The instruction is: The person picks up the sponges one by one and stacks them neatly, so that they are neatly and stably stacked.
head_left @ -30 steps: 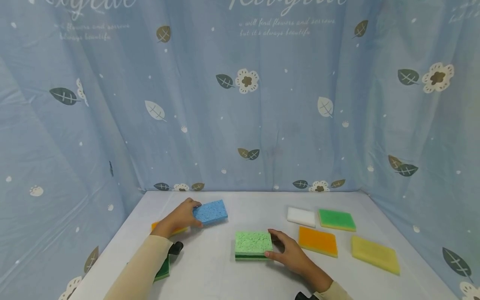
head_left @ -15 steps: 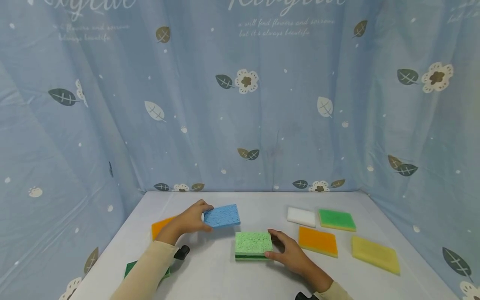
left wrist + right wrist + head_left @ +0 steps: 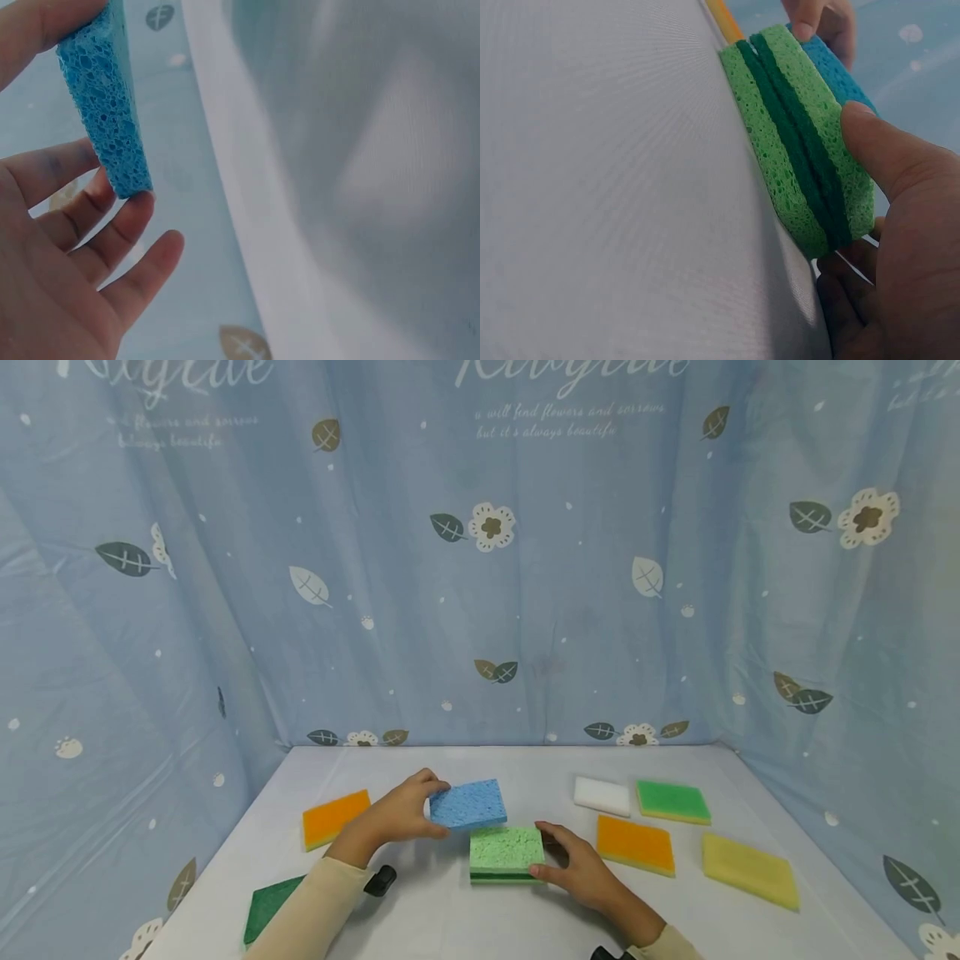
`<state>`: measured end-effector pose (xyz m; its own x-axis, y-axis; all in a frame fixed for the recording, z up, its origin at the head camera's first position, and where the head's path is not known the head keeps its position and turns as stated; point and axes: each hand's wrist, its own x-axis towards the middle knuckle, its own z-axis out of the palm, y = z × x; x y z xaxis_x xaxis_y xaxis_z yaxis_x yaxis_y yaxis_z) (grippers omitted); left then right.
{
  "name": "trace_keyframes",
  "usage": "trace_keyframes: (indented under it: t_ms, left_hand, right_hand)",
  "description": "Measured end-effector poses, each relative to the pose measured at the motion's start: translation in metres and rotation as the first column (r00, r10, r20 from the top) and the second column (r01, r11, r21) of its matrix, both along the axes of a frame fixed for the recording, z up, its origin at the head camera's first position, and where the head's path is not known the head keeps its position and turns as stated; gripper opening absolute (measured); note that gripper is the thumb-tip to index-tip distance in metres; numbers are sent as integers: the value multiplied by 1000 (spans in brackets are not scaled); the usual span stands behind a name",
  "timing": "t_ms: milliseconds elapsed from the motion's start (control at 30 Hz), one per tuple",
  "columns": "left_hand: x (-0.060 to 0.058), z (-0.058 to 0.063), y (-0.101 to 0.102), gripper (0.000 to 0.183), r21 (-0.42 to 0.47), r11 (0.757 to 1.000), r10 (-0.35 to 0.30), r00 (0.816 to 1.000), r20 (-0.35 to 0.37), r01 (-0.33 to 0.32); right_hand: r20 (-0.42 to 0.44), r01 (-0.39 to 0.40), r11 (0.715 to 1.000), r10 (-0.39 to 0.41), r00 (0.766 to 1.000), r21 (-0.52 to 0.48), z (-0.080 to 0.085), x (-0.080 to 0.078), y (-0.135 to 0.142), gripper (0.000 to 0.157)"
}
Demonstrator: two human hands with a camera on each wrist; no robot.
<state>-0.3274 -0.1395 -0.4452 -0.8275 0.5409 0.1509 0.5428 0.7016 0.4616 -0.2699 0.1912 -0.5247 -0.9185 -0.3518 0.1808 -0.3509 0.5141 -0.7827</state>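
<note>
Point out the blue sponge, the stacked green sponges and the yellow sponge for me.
Blue sponge (image 3: 468, 805): head view, middle of its top face.
Stacked green sponges (image 3: 506, 852): head view, top face of the upper one.
Yellow sponge (image 3: 750, 870): head view, middle of its top face.

White-covered table (image 3: 435, 927); blue printed curtain (image 3: 405, 627) hangs behind it and along both its sides. White script lettering (image 3: 570, 412) runs high above table; flower motif (image 3: 492, 527) and pale leaf motif (image 3: 647, 577) lower. Vertical folds behind table. Soft shadows on table.
</note>
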Motion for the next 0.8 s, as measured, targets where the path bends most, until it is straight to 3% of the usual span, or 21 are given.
trace_keyframes:
  t_ms: [300,800]
  left_hand:
    - [8,-3,14,70,-37,999,-32,999,-36,31]
    - [22,-1,32,72,-111,985,-140,985,-100,129]
  right_hand:
    - [-10,-5,1000,5,1000,1,-2,1,0,79]
    - [-14,-35,999,35,999,-20,-3,-2,1,79]
